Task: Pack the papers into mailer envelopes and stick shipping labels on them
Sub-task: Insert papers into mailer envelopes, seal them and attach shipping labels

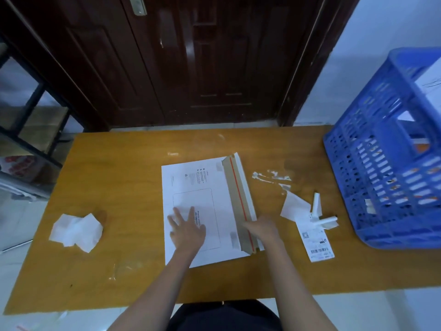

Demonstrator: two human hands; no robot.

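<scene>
A white mailer envelope (pixel 202 187) lies flat in the middle of the wooden table (pixel 124 168). Its brown flap (pixel 235 185), with a red strip, stands partly raised along the right edge. My left hand (pixel 187 229) lies flat with spread fingers on the envelope's printed label box. My right hand (pixel 261 226) touches the near end of the flap; whether its fingers pinch the flap is unclear. A shipping label (pixel 316 242) with a barcode lies to the right of the envelope.
A blue plastic crate (pixel 391 163) holding white items stands at the table's right end. Crumpled white paper (pixel 76 231) lies at the left. Peeled backing scraps (pixel 296 205) and paper residue (pixel 272 176) lie between envelope and crate. A dark wooden door (pixel 191 58) is behind.
</scene>
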